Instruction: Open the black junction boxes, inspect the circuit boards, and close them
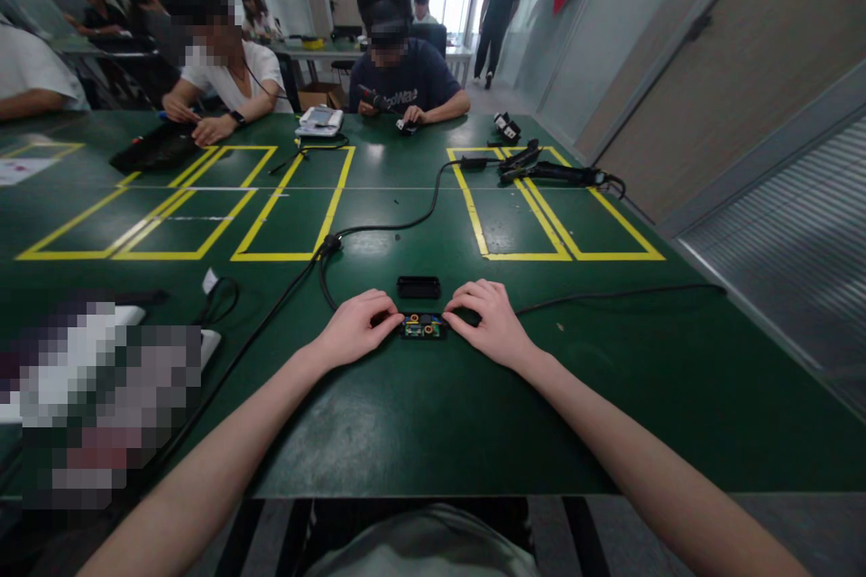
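Note:
A small circuit board (428, 319) with copper-coloured coils lies in a black case half (425, 337) on the green table. At its left end is my left hand (365, 323), with curled fingers and the thumb tip pinching that edge. My right hand (488, 321) pinches the opposite end in much the same way. Just behind the board sits the other black case half (419, 287), hollow side up. Black cable runs out beyond both hands; where it joins the board is hidden by my fingers.
A black cable (609, 296) stretches right, and another with a knotted bundle (330, 243) crosses the left side. Black tools or clamps (555, 171) lie at the far right. Blurred-out items (128, 415) sit at the near left. Across the table, two people (406, 72) (226, 72) work with their hands.

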{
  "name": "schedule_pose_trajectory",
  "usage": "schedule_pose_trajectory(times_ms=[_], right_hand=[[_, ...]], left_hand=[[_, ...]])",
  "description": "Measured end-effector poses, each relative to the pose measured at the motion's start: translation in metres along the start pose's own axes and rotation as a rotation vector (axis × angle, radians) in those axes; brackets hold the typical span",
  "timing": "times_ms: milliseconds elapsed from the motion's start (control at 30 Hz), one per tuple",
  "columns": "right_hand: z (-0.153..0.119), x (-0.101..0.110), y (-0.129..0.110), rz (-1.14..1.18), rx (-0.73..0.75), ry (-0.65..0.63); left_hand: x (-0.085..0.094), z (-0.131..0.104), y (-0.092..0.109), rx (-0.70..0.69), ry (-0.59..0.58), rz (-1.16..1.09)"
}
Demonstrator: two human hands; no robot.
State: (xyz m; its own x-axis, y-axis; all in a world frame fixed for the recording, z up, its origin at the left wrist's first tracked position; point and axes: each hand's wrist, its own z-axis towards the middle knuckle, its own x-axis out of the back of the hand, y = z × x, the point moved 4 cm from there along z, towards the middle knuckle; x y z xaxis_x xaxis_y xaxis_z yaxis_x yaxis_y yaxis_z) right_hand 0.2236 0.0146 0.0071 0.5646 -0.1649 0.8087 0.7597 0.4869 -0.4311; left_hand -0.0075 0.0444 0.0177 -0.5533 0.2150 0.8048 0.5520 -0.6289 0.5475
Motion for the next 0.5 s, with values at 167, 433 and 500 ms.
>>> schedule_pose_trajectory(times_ms=[167,433,500], right_hand=[[-0.0005,-0.0028,0.0022,0.017,-0.029,-0.012],[0.0002,-0.0032,0.0013,-0.024,-0.052,0.033],[0.0002,-0.0041,0.0005,-0.033,-0.049,0.038]], left_hand=[[-0.0001,0.001,0.0001,0.008,0.008,-0.028],[0.0005,0.001,-0.0017,0.012,0.121,0.077],[-0.0003,0.001,-0.0034,0.008,0.135,0.118]])
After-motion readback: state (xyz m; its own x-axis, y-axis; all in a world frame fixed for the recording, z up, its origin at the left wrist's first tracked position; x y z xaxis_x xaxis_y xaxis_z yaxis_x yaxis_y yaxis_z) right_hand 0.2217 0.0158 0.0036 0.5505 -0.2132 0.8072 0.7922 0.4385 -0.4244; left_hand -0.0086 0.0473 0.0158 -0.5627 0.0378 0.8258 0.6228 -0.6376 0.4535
